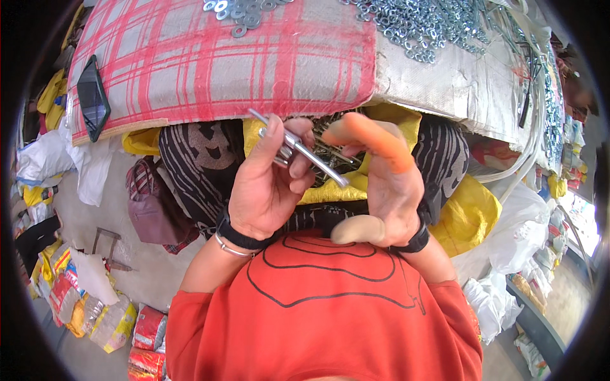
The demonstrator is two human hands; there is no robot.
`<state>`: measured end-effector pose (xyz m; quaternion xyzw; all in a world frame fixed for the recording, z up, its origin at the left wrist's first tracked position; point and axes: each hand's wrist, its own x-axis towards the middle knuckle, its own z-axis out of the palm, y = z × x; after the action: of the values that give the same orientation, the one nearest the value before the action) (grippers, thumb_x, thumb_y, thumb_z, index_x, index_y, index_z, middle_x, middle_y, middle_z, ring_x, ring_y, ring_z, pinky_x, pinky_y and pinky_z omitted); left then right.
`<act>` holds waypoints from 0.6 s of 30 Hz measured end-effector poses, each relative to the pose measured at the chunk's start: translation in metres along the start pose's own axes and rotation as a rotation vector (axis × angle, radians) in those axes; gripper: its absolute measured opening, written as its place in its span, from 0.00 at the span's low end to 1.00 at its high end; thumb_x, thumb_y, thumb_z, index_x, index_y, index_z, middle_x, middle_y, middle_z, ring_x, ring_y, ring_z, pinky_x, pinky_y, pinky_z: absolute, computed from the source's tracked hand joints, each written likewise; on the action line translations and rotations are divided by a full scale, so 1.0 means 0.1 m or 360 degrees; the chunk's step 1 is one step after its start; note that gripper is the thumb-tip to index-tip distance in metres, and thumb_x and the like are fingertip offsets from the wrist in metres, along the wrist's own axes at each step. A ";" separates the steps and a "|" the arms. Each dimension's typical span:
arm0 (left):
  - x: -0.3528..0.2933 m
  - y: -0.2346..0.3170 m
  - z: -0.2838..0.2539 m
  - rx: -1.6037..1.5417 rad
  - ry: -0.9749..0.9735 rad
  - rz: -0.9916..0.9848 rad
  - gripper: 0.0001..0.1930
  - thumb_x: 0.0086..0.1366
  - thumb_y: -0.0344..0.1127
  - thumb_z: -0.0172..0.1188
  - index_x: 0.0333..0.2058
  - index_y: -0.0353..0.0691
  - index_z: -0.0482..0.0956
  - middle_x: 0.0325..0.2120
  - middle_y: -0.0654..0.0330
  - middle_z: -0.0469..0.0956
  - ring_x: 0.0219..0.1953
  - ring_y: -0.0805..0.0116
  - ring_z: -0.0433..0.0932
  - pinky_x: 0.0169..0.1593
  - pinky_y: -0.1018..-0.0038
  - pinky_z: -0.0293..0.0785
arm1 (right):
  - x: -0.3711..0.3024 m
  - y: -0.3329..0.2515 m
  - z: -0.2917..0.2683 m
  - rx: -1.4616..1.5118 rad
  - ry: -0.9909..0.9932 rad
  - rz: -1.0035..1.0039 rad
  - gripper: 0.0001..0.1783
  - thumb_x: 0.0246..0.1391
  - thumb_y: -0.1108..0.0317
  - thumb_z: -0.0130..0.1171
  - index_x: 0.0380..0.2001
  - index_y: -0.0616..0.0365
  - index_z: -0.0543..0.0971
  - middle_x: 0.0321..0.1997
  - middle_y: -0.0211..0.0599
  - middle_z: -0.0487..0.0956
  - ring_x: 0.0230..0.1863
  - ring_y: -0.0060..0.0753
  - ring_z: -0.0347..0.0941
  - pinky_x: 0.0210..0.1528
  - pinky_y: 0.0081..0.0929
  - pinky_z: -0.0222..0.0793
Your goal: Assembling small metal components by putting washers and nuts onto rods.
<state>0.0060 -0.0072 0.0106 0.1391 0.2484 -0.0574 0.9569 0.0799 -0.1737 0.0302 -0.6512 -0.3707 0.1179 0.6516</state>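
Curling left fingers [300, 167], half-hidden rods [324, 167]

Dark phone [93, 97], maroon bag [151, 213], white plastic bags [492, 308]

The left hand [265, 184] grips slim metal pieces [323, 166]. Beside it, the loosely bent right hand [395, 192] wears an orange finger cover [386, 145]. Washers [252, 20] lie on checked cloth [197, 73].

Rods [318, 162] lie in the left hand [265, 190], right of the phone [93, 98].
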 end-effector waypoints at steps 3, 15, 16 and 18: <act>-0.12 -0.21 0.02 0.0389 -0.0291 -0.0185 0.15 0.70 0.45 0.52 0.41 0.39 0.74 0.25 0.66 0.73 0.22 0.78 0.71 0.24 0.82 0.68 | 0.05 0.03 0.12 -0.0577 0.0355 -0.0119 0.41 0.36 0.65 0.72 0.58 0.58 0.70 0.51 0.41 0.72 0.46 0.36 0.72 0.47 0.30 0.69; 0.01 -0.02 -0.11 0.0752 -0.0239 -0.0129 0.22 0.69 0.38 0.52 0.56 0.32 0.64 0.30 0.54 0.77 0.25 0.66 0.81 0.28 0.72 0.82 | 0.68 0.37 -0.78 -0.1743 0.0718 0.0405 0.11 0.50 0.65 0.65 0.37 0.55 0.83 0.29 0.40 0.78 0.29 0.39 0.75 0.33 0.32 0.69; 0.03 0.00 -0.12 0.0788 -0.0225 -0.0113 0.26 0.69 0.38 0.52 0.61 0.32 0.59 0.31 0.53 0.77 0.25 0.66 0.81 0.28 0.72 0.82 | 0.72 0.42 -0.83 -0.1777 0.0648 0.0476 0.11 0.49 0.65 0.65 0.35 0.56 0.83 0.29 0.39 0.78 0.29 0.40 0.75 0.33 0.32 0.69; 0.07 0.02 -0.13 0.0751 -0.0264 -0.0114 0.32 0.69 0.36 0.53 0.66 0.37 0.49 0.32 0.54 0.77 0.25 0.66 0.81 0.28 0.72 0.81 | 0.76 0.46 -0.87 -0.1746 0.0672 0.0537 0.10 0.46 0.64 0.67 0.32 0.57 0.83 0.29 0.39 0.78 0.29 0.38 0.76 0.34 0.31 0.70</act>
<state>0.0063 -0.0020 -0.0037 0.3445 0.1536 -0.1588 0.9124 0.2032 -0.1859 0.0231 -0.9509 -0.1319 -0.1203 0.2529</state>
